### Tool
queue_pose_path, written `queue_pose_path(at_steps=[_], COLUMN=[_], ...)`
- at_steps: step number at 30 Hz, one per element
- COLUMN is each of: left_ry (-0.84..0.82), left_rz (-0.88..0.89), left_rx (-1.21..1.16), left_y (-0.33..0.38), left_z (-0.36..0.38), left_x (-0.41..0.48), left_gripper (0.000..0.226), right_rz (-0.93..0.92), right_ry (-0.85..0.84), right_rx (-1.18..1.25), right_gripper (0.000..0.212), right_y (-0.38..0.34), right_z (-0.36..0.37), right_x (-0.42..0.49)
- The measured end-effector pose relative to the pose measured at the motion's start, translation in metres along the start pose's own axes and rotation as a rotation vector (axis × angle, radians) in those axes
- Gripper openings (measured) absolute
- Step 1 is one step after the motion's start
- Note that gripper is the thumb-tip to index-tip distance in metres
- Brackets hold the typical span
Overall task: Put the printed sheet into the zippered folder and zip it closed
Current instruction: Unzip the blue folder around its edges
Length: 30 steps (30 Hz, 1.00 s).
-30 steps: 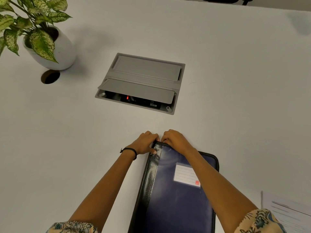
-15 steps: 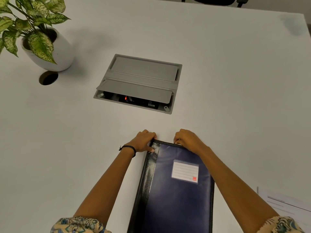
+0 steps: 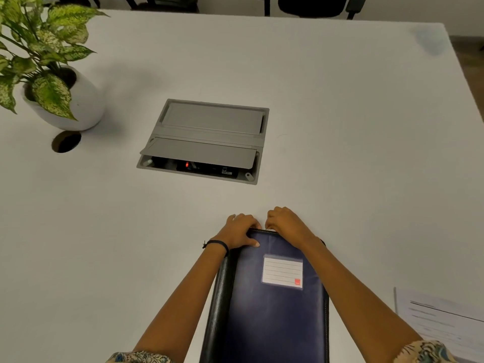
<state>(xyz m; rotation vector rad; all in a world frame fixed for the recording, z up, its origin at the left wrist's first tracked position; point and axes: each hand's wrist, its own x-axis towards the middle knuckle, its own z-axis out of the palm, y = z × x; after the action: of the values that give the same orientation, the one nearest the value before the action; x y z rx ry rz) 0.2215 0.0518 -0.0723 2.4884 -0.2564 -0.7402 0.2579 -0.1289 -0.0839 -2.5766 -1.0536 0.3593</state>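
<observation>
A dark blue zippered folder (image 3: 272, 315) with a black spine on its left and a white label pocket lies flat on the white table in front of me. My left hand (image 3: 239, 231) grips the folder's far left corner, thumb on the cover. My right hand (image 3: 284, 224) pinches something at the far edge beside it, apparently the zipper pull, though my fingers hide it. The printed sheet (image 3: 442, 320) lies on the table at the lower right, apart from the folder.
A grey cable box (image 3: 207, 140) with its near flap ajar is set into the table (image 3: 353, 127) beyond my hands. A potted plant (image 3: 52, 82) stands at the far left beside a round cable hole (image 3: 66, 141). Dark chairs stand past the far edge.
My right hand slid right along the folder's far edge, then came back left next to my left hand. The left hand kept its hold on the corner. The view tilted up slightly.
</observation>
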Motion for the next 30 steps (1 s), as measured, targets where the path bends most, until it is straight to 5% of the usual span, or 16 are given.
queue_pose_path(at_steps=[12,24,30], left_ry=[0.041,0.058,0.099], left_rz=[-0.084,-0.086,-0.089], left_rx=[-0.007,-0.034,-0.06], left_y=[0.003,-0.002,0.001], left_z=[0.001,0.006,0.011], left_x=[0.003,0.005,0.003], left_gripper=[0.031,0.028,0.025], right_rz=[-0.071,0.118,0.211], right_ry=[0.11,0.19,0.297], right_rx=[-0.112,-0.07,0.02], right_gripper=[0.021,0.025,0.01], right_y=[0.012,0.067,0.07], right_z=[0.007,-0.004,0.007], right_x=[-0.02,-0.104,-0.131])
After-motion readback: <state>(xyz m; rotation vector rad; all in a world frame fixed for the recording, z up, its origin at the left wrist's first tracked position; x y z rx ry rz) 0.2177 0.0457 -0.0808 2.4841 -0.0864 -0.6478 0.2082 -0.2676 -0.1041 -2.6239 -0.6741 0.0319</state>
